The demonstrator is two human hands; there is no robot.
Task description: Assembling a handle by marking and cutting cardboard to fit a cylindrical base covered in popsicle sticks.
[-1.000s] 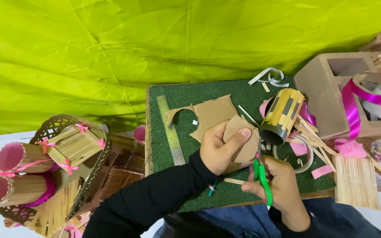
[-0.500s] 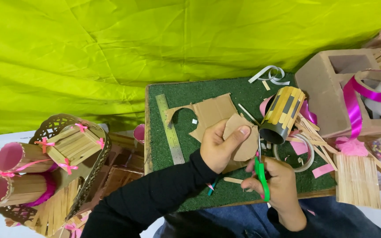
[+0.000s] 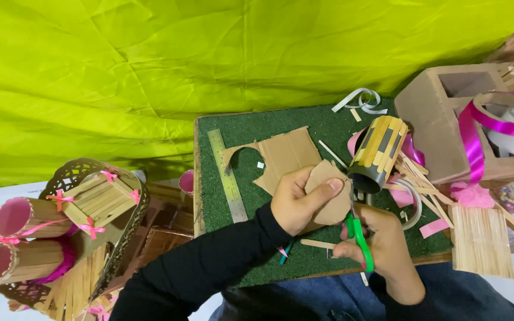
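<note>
My left hand (image 3: 300, 201) pinches a small rounded piece of brown cardboard (image 3: 328, 191) above the green mat (image 3: 245, 148). My right hand (image 3: 382, 249) grips green-handled scissors (image 3: 359, 233), whose blades reach up to the cardboard piece's right edge. A larger cardboard sheet (image 3: 281, 153) with a curved cut-out lies flat on the mat just behind my left hand. A dark cylinder clad in wooden sticks (image 3: 378, 153) lies tilted right beside the cardboard piece.
A metal ruler (image 3: 227, 175) lies along the mat's left side. Loose wooden sticks (image 3: 414, 175), a stick mat (image 3: 480, 241), pink ribbon (image 3: 477, 142) and a cardboard box (image 3: 441, 113) crowd the right. Stick-covered tubes and a basket (image 3: 90, 202) stand at left. Green cloth hangs behind.
The hands, scissors and cardboard piece stay almost in the same place; the right hand has shifted only slightly as the scissors work at the piece's edge.
</note>
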